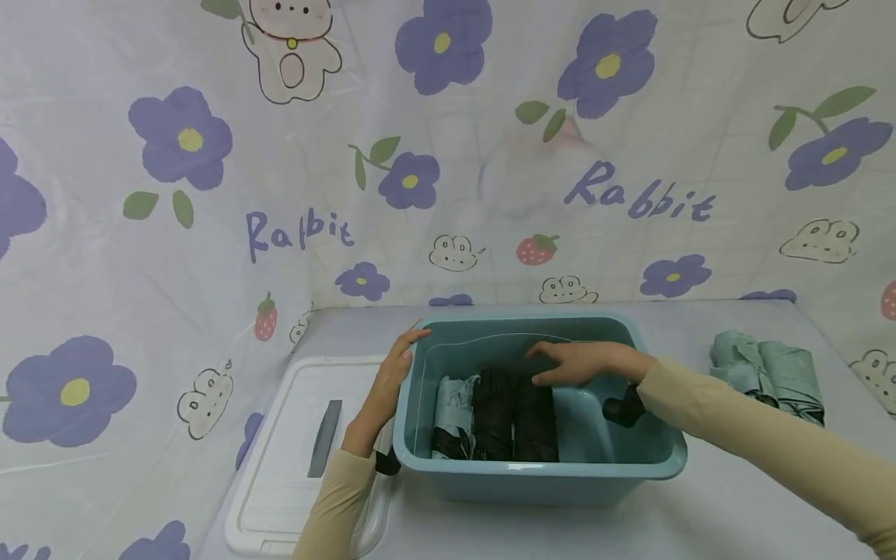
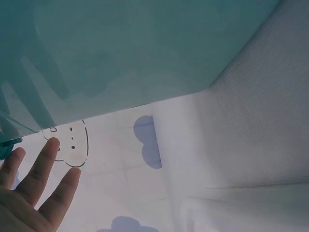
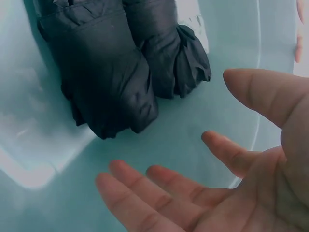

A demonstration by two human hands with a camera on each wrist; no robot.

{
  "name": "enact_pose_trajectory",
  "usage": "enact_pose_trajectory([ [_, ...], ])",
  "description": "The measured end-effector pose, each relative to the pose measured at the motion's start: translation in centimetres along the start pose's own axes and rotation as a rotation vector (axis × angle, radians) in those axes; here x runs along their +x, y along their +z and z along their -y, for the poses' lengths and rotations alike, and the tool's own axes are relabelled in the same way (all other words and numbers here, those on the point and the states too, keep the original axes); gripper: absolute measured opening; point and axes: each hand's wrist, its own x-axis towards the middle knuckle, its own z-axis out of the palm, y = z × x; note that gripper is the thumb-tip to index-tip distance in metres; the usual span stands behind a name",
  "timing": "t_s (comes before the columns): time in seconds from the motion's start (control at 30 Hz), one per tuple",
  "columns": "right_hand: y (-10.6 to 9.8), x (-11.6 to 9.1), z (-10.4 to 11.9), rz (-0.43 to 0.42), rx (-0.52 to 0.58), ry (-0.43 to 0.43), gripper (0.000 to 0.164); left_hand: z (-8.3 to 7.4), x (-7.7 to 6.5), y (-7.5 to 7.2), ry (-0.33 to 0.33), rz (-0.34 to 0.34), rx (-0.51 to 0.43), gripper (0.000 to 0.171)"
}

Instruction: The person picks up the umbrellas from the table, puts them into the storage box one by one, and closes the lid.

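Note:
A blue-green plastic bin (image 1: pixel 532 469) stands on the table. Inside, along its left side, lie a light blue-green fabric roll (image 1: pixel 453 408) and two black fabric rolls (image 1: pixel 493 420) (image 1: pixel 536 424), side by side. My left hand (image 1: pixel 389 383) rests at the bin's left rim, its fingers straight along the outside; the left wrist view shows them spread next to the bin's wall (image 2: pixel 145 48). My right hand (image 1: pixel 579 362) reaches into the bin near the far ends of the black rolls. In the right wrist view its fingers are extended, apart from the black roll (image 3: pixel 101 67), with nothing held.
A white lid (image 1: pixel 280 451) with a grey handle (image 1: pixel 325 439) lies left of the bin. Two pale green fabric rolls (image 1: pixel 742 362) (image 1: pixel 793 377) lie on the table to the right. Behind hangs a printed curtain (image 1: pixel 490 225).

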Motion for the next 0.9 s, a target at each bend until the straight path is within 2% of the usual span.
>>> enact_pose_trajectory([
  [0.17, -0.7, -1.2, -0.1, -0.043, -0.022, -0.055, 0.054, 0.3, 0.0, 0.0, -0.001, 0.002, -0.015, 0.042],
  [0.5, -1.9, -3.2, -0.6, -0.133, -0.032, -0.088, 0.052, 0.3, 0.0, 0.0, 0.000, -0.001, -0.031, 0.043],
  [0.7, -2.6, -4.3, -1.4, -0.186, 0.047, -0.100, 0.051, 0.4, 0.0, 0.0, 0.011, 0.004, -0.043, 0.043],
  [0.9, -3.4, -5.7, -2.0, -0.205, 0.138, -0.099, 0.051, 0.3, 0.0, 0.1, 0.013, 0.003, -0.042, 0.043],
])
